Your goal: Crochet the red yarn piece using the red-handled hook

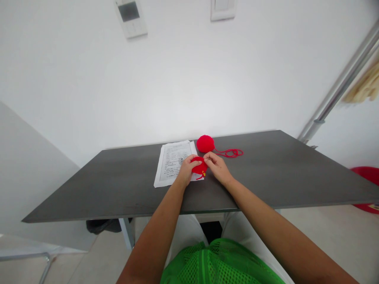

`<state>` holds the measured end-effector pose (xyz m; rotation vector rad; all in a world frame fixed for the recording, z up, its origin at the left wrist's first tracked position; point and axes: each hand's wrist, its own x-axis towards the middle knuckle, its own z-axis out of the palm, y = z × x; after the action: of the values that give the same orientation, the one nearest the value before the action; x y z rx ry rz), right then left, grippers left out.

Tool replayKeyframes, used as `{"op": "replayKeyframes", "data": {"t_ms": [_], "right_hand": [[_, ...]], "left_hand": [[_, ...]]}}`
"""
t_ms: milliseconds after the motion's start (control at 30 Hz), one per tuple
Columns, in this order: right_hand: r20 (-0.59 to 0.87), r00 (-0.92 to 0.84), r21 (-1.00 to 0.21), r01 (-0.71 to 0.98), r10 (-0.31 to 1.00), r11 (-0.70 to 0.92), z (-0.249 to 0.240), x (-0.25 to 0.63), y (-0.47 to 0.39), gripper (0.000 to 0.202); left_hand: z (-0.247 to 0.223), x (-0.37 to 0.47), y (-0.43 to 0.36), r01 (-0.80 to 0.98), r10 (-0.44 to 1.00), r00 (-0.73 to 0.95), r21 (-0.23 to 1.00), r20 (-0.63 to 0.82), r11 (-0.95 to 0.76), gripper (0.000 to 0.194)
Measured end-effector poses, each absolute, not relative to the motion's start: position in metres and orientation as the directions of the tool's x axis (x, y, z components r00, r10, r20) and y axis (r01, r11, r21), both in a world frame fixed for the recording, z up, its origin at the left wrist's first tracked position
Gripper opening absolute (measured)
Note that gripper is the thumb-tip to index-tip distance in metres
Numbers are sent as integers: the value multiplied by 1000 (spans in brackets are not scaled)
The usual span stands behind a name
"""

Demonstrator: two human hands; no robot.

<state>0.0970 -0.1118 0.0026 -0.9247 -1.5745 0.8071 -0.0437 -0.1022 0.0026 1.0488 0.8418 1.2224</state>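
Observation:
A small red crochet piece (199,167) is gripped at its left side by my left hand (187,167), thumb lying on top. At its right edge, my right hand (218,167) has thumb and fingers pinched together; whatever is between them is too small to make out. A yellow stitch marker (203,173) hangs at the piece's lower edge, near a short red yarn tail (199,178). Just behind my hands sits a red ball of yarn (205,144), its loose strand (232,153) looped on the table to the right.
Printed sheets of paper (171,161) lie on the dark grey table (124,177), partly under my left hand. The white wall (189,79) rises behind the table's far edge. A metal pole (340,86) and a red basin (365,175) stand to the right.

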Motion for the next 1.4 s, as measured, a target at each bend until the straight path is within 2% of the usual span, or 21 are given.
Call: {"op": "replayKeyframes", "data": {"t_ms": [267, 1400], "right_hand": [[440, -96, -885, 119, 893, 449, 1, 97, -111, 12], [416, -122, -898, 103, 901, 428, 0, 96, -110, 14]], "left_hand": [[5, -43, -103, -407, 991, 132, 913, 33, 23, 24], [3, -44, -101, -390, 988, 150, 920, 30, 31, 22]]}}
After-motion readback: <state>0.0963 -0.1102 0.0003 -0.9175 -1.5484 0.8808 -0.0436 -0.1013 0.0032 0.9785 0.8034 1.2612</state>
